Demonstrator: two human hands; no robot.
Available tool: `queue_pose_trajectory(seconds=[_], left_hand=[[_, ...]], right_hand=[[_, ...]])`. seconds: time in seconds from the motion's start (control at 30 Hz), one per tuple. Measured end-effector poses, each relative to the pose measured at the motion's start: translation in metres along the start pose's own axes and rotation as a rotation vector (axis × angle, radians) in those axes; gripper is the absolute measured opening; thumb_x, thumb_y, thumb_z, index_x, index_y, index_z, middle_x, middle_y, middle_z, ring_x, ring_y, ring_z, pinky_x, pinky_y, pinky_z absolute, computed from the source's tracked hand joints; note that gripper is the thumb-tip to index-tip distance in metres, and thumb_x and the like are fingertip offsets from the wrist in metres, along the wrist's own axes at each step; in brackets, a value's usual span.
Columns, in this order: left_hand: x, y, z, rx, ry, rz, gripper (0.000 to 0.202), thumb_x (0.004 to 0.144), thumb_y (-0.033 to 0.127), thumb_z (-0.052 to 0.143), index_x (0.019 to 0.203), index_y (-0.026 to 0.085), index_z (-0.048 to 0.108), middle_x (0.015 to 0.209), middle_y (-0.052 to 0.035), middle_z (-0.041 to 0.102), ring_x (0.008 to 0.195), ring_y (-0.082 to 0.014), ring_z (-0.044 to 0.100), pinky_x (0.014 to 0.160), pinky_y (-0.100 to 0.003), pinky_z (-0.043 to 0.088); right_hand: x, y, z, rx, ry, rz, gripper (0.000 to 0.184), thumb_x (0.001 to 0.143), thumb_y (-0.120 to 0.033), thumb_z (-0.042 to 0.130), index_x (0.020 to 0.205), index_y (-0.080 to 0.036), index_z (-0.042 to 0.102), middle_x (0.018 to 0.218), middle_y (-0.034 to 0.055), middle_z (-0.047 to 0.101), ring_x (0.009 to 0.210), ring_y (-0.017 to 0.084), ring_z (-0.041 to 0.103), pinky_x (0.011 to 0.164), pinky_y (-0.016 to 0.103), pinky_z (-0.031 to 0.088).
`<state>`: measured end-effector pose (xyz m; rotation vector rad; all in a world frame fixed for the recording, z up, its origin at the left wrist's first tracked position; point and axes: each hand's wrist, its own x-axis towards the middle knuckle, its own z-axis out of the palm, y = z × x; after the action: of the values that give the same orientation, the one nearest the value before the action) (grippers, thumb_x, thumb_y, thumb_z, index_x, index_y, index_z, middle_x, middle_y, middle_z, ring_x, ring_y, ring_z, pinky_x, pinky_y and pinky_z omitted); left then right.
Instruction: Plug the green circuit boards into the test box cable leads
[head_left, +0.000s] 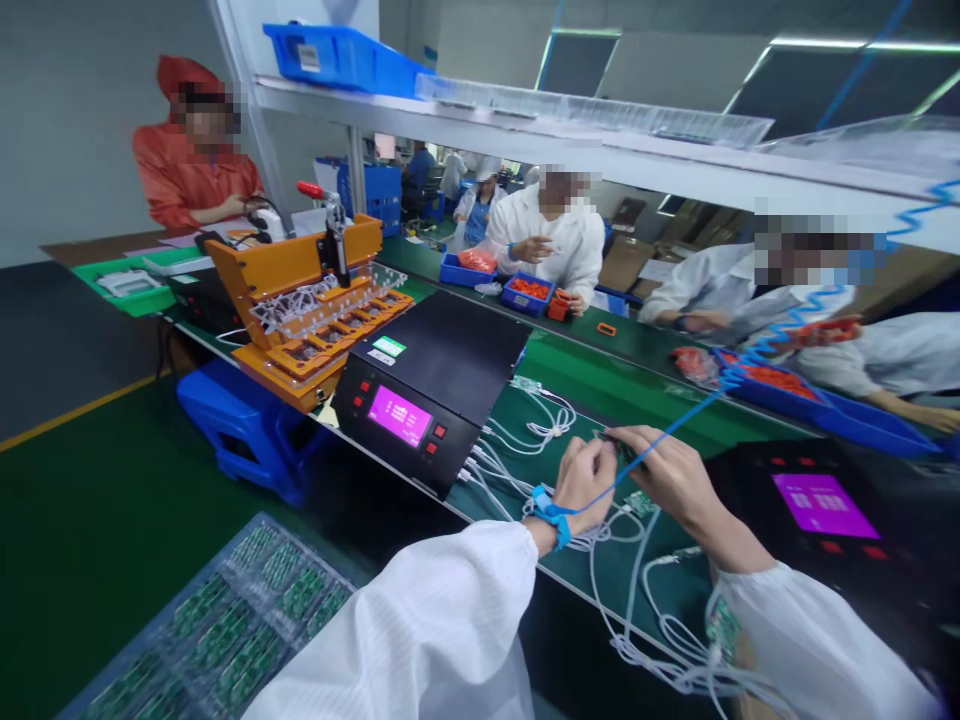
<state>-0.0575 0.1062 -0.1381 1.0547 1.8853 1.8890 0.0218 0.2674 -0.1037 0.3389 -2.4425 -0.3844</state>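
My left hand (587,482), with a blue strap at its wrist, is closed with its fingertips pinched together. Facing it, my right hand (670,478) has its fingers bent in to meet them. Between the fingertips is a small dark green circuit board (622,450), mostly hidden by the fingers. Below the hands, another green circuit board (639,503) lies among white cables (600,545). One more board (526,384) is on the bench beyond my left hand, with a cable at its end.
Black test boxes with lit screens stand left (442,380) and right (825,500). An orange fixture (315,310) is farther left. A tray (255,610) of boards lies lower left. A blue coiled cord (787,325) crosses near my right hand. Co-workers handle orange parts across the bench.
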Motion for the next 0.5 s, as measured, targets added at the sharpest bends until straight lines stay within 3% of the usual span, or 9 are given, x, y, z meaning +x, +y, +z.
queue_pose_trajectory(seconds=[0.1, 0.33, 0.4, 0.5], left_hand=[[0.003, 0.000, -0.002, 0.001, -0.017, -0.029, 0.033, 0.105, 0.027, 0.043, 0.072, 0.022, 0.044, 0.076, -0.0004, 0.044, 0.076, -0.0182, 0.048, 0.078, -0.031, 0.041], [0.013, -0.001, -0.002, -0.057, 0.046, -0.053, 0.033, 0.103, 0.023, 0.045, 0.070, 0.023, 0.044, 0.077, -0.0016, 0.050, 0.078, -0.0190, 0.050, 0.079, -0.032, 0.041], [0.006, -0.003, -0.001, -0.062, 0.030, -0.038, 0.034, 0.103, 0.023, 0.046, 0.069, 0.022, 0.044, 0.078, -0.0016, 0.051, 0.077, -0.0184, 0.050, 0.079, -0.031, 0.042], [-0.005, -0.009, -0.001, -0.079, -0.010, -0.046, 0.036, 0.102, 0.026, 0.048, 0.067, 0.022, 0.043, 0.075, -0.0006, 0.048, 0.073, -0.0174, 0.049, 0.078, -0.031, 0.042]], right_hand=[[0.001, 0.003, 0.002, -0.032, -0.064, 0.004, 0.031, 0.096, -0.009, 0.051, 0.122, -0.017, 0.067, 0.105, 0.0124, 0.077, 0.090, 0.023, 0.073, 0.079, 0.033, 0.056], [0.011, 0.004, 0.019, 0.010, -0.238, 0.264, 0.028, 0.099, -0.017, 0.047, 0.116, -0.019, 0.070, 0.106, 0.0136, 0.076, 0.093, 0.024, 0.071, 0.084, 0.035, 0.055], [0.014, 0.012, 0.024, 0.046, -0.198, 0.415, 0.029, 0.097, -0.017, 0.047, 0.116, -0.018, 0.069, 0.106, 0.0144, 0.076, 0.095, 0.025, 0.071, 0.084, 0.035, 0.055], [0.018, 0.027, 0.023, 0.066, 0.055, 0.781, 0.024, 0.097, -0.027, 0.052, 0.110, -0.016, 0.069, 0.103, 0.0156, 0.076, 0.090, 0.026, 0.071, 0.081, 0.036, 0.054]])
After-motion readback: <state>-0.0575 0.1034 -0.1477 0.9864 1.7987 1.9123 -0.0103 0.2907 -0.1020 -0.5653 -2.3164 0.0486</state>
